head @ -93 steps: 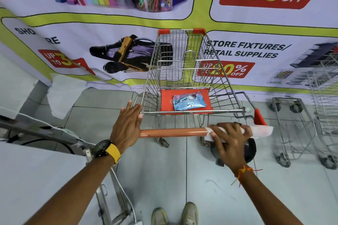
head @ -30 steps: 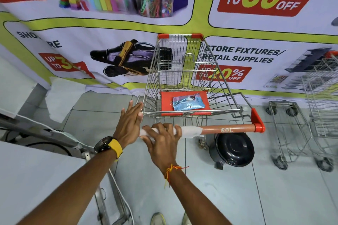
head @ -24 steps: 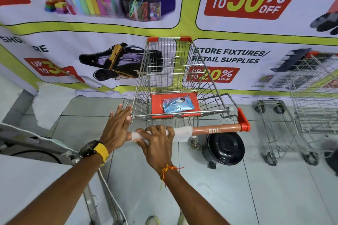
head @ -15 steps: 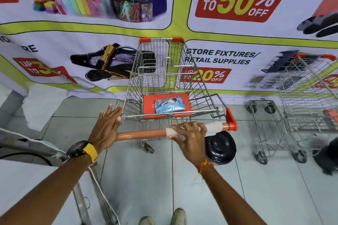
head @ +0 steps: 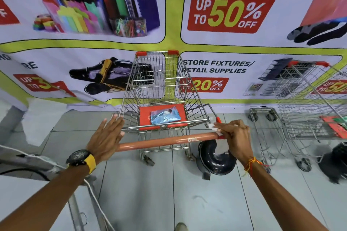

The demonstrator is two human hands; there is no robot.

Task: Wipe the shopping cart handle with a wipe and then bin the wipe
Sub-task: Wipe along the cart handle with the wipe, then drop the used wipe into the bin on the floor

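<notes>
A wire shopping cart [head: 159, 88] stands in front of me with its orange handle [head: 165, 141] running across the view. My right hand [head: 235, 138] is closed over the handle's right end, pressing a white wipe [head: 216, 130] against it; part of the wipe hangs below the hand. My left hand [head: 108, 138] lies flat with fingers spread on the left end of the handle and the basket rim, holding nothing. A black round bin [head: 216, 157] with a closed lid sits on the floor under the handle's right end.
A blue wipes packet [head: 165, 116] lies on the cart's red seat flap. Another wire cart [head: 308, 103] and a low metal frame [head: 266, 133] stand at the right. A printed banner wall is close behind. A metal stand with a cable is at lower left [head: 82, 202].
My right hand has slid the wipe along the handle from the left and middle to its right end. The left hand has stayed on the left end. The view has shifted.
</notes>
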